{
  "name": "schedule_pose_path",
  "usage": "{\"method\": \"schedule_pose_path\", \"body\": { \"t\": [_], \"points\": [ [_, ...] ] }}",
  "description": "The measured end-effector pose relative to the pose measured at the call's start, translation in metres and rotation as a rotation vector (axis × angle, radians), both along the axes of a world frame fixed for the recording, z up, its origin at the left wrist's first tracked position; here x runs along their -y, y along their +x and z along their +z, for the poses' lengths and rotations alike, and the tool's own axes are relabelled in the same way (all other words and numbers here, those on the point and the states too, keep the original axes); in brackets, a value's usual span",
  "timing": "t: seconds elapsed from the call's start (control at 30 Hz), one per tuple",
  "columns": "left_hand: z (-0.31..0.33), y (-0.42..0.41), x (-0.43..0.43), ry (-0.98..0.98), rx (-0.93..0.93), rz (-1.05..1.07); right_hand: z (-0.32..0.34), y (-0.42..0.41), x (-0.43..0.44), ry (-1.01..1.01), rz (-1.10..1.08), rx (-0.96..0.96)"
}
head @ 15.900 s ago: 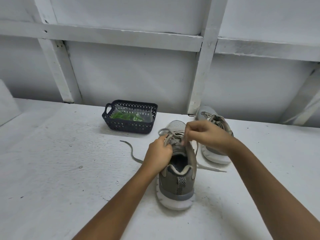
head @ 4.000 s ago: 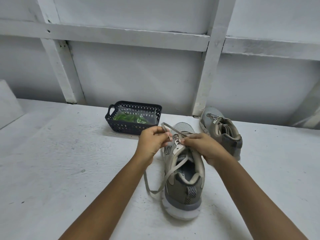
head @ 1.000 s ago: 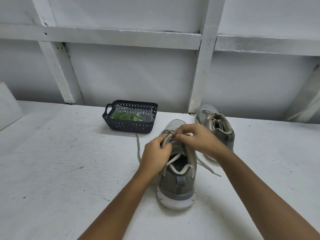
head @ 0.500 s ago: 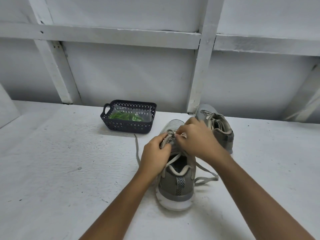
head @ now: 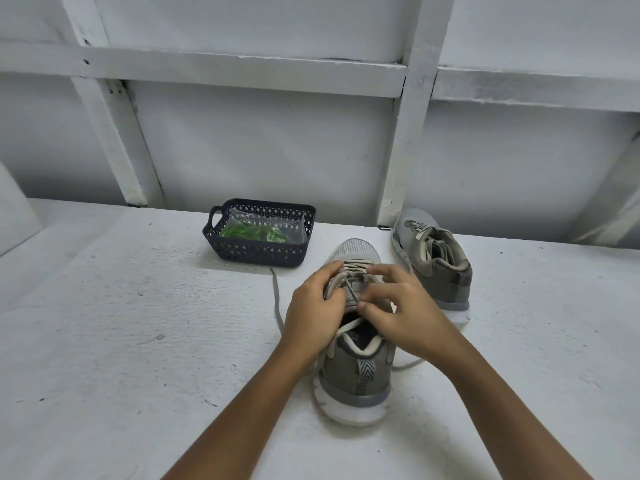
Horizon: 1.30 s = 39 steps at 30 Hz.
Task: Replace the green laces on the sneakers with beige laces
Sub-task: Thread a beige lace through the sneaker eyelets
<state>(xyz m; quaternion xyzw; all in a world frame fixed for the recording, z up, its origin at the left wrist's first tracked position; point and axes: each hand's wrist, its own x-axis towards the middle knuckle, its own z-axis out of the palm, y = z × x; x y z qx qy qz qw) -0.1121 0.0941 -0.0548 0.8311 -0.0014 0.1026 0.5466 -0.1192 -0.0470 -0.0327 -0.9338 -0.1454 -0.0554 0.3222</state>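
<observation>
Grey mesh uppers on two sneakers point(head: 439, 271); one perforated basket point(head: 259, 253) holds green laces point(head: 251, 232). Left hand point(head: 316, 317) and right hand point(head: 400, 315), close together, pinch the near sneaker's point(head: 355, 377) flat beige lace point(head: 356, 265).

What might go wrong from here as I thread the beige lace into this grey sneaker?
1. Both the left hand and right hand pinch the flat beige lace, so little steadies the grey mesh sneaker; a hard pull may tip it.
2. One lace tail trails long across the white table towards the black perforated plastic basket, so the ends may finish uneven.
</observation>
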Motion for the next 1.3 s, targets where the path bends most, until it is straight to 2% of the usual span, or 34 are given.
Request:
{"method": "schedule_pose_path", "body": {
  "t": [0.27, 0.33, 0.43, 0.5, 0.57, 0.67, 0.73, 0.8, 0.9, 1.0, 1.1, 1.2, 1.3],
  "points": [
    [-0.004, 0.004, -0.002, -0.014, -0.006, -0.016, 0.014, -0.002, -0.003, 0.088, 0.032, -0.143],
    [-0.004, 0.004, -0.002, -0.019, -0.008, -0.022, 0.022, 0.0, -0.002, 0.174, -0.024, -0.14],
    [-0.003, 0.003, -0.004, -0.003, -0.011, -0.038, 0.04, 0.006, 0.0, 0.413, -0.1, -0.202],
    [-0.002, 0.005, -0.005, 0.039, -0.014, -0.074, 0.05, 0.01, 0.002, 0.454, -0.092, -0.251],
    [0.002, 0.009, -0.007, 0.077, -0.028, -0.11, 0.053, 0.011, 0.004, 0.256, -0.06, -0.21],
    [0.012, 0.022, -0.011, 0.094, -0.089, -0.131, 0.046, 0.007, 0.0, -0.206, 0.009, -0.08],
    [0.02, 0.034, -0.016, 0.196, -0.144, -0.183, 0.038, 0.005, -0.005, -0.326, 0.039, -0.025],
    [0.027, 0.044, -0.02, 0.313, -0.167, -0.267, 0.031, 0.003, -0.009, -0.358, 0.037, -0.006],
    [0.036, 0.058, -0.02, 0.372, -0.174, -0.341, 0.025, 0.005, -0.009, -0.369, 0.005, -0.009],
    [0.043, 0.068, -0.017, 0.356, -0.297, -0.421, 0.021, 0.007, -0.01, -0.374, -0.019, -0.011],
    [0.049, 0.075, -0.014, 0.44, -0.387, -0.488, 0.018, 0.007, -0.011, -0.377, -0.038, -0.005],
    [0.049, 0.078, -0.011, 0.473, -0.368, -0.465, 0.017, 0.006, -0.011, -0.38, -0.04, 0.009],
    [0.043, 0.079, -0.009, 0.495, -0.252, -0.411, 0.016, 0.005, -0.012, -0.375, -0.045, 0.02]
  ]
}}
